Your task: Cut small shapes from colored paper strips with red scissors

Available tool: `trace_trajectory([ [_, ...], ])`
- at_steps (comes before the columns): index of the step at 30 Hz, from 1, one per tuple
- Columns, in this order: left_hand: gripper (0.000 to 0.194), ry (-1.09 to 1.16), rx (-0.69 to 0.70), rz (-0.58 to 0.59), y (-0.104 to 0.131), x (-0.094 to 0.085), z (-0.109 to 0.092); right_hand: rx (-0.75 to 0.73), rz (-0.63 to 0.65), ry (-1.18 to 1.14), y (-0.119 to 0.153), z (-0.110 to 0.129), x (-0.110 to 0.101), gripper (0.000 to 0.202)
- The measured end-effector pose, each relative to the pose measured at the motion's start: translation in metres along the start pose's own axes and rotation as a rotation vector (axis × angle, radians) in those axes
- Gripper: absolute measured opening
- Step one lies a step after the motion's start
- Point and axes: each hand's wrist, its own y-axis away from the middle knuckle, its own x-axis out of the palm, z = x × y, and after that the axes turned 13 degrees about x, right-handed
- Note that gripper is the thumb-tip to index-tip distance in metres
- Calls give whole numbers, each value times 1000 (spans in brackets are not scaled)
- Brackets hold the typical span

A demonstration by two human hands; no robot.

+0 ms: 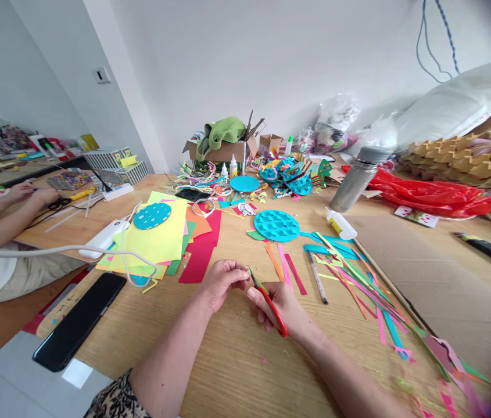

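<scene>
Red-handled scissors [275, 310] are gripped in my right hand [286, 307], their blades pointing up and left toward my other hand. With fingertips pinched together, my left hand [226, 283] holds a tiny yellow-green piece of paper [248, 269] right by the blade tips; most of it is hidden. Just beyond my hands lies a blue paper oval [276, 225] with raised folded bits on it. Narrow paper strips in orange, pink [285, 266] and red rest on the table between that oval and my right hand.
Coloured paper sheets [158, 232] and a black phone [80, 319] lie to the left. A pen [317, 278], many paper strips, a glue bottle [341, 224], a steel flask [354, 183] and cardboard [428, 273] are to the right. Another person's hands [31, 194] are at far left.
</scene>
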Motion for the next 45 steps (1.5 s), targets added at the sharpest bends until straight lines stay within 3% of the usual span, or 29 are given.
trace_trajectory([
  [45,13,71,-23,76,1,1,-1,-46,-16,-39,-3,-4,2,53],
])
